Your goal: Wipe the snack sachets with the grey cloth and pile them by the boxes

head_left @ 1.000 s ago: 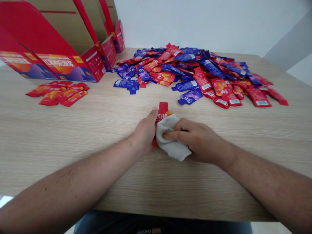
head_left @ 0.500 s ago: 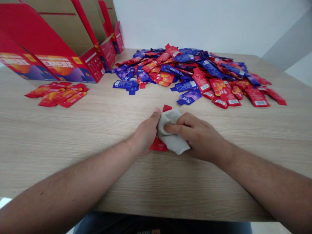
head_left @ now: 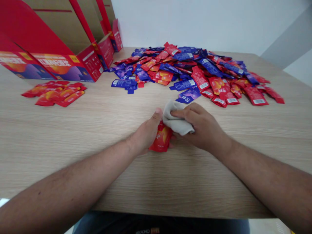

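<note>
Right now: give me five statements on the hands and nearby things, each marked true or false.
1. The left hand holds a red-and-orange printed pouch. True.
2. The right hand holds nothing. False: it grips a crumpled pale grey cloth.
3. A heap of red and blue printed pouches lies beyond both hands. True.
4. Printed red cardboard boxes stand left of that heap. True.
5. Those boxes are all taped shut. False: some visibly stand open.
</note>
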The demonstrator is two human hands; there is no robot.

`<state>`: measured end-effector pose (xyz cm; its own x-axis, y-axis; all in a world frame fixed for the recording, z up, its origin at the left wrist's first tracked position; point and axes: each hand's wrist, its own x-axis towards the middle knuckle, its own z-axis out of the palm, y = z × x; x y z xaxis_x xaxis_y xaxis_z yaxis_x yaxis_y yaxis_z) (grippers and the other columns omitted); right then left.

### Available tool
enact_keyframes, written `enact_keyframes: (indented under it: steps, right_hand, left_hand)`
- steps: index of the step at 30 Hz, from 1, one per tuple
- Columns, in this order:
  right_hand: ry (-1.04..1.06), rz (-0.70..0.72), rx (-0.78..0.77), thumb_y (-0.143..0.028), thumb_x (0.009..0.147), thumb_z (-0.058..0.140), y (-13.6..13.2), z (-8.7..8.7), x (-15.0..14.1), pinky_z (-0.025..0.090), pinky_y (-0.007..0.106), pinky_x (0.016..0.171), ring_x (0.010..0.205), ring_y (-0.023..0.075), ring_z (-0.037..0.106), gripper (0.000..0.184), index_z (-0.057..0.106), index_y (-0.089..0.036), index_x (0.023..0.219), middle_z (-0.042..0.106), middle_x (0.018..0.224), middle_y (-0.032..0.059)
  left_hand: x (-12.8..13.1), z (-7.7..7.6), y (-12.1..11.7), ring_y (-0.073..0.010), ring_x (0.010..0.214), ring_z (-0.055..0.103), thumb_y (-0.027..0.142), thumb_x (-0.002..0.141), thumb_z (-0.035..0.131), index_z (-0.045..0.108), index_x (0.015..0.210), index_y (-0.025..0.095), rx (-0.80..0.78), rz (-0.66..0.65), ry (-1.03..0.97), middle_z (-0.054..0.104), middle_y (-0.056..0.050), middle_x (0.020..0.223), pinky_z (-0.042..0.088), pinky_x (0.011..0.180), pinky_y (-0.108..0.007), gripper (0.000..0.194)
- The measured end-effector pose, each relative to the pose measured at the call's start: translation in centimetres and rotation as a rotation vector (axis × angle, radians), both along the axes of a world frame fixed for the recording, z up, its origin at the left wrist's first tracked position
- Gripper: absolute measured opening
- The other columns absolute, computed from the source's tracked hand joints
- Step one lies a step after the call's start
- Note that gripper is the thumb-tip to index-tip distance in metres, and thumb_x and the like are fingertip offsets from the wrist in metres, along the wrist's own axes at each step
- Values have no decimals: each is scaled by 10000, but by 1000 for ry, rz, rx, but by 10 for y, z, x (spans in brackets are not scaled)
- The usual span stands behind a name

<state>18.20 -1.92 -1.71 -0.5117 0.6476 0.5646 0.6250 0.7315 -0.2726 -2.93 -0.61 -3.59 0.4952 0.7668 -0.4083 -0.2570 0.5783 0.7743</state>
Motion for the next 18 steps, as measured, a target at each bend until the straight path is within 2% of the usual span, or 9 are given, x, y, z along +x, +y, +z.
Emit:
enact_keyframes:
  steps: [2, 7, 11, 15, 18]
  right_hand:
    - [23, -40, 16, -249, 944, 726, 1, 1, 2, 610, 405, 777, 943, 284, 706, 371, 752, -178, 1307, 723, 1029, 120]
    - [-52, 58, -40, -251, 959, 692, 2, 1, 2, 624, 411, 789, 968, 282, 715, 403, 730, -191, 1355, 724, 1068, 115]
    - [29, -59, 1, -238, 925, 729, 6, -2, 4, 625, 447, 842, 1004, 306, 717, 385, 732, -200, 1308, 752, 1083, 128]
    - [-80, 95, -75, -237, 927, 726, -3, -1, -1, 612, 381, 781, 942, 268, 702, 418, 735, -203, 1344, 711, 1062, 104]
    - [-91, 63, -116, -271, 931, 745, -11, 1, -6, 599, 372, 802, 970, 261, 693, 463, 724, -226, 1392, 707, 1109, 103]
  left_hand:
    - [0, 2, 0, -241, 611, 752, 835, 1025, 412, 795, 1076, 129, -28, -39, 60, 801, -136, 810, 609, 569, -337, 804]
    - [4, 4, 0, -233, 723, 782, 769, 1043, 488, 783, 1198, 162, 74, 69, 22, 826, -118, 902, 621, 630, -309, 692]
    - [3, 8, 1, -249, 670, 773, 807, 1043, 415, 787, 1139, 144, -27, -17, 32, 821, -142, 905, 631, 577, -355, 766]
    - [7, 8, -1, -240, 822, 809, 761, 1061, 455, 807, 1127, 139, 42, 131, 37, 836, -136, 936, 648, 726, -319, 718]
    - [10, 7, -1, -260, 882, 812, 777, 1051, 457, 811, 1154, 133, 39, 151, -10, 834, -145, 928, 642, 761, -323, 743]
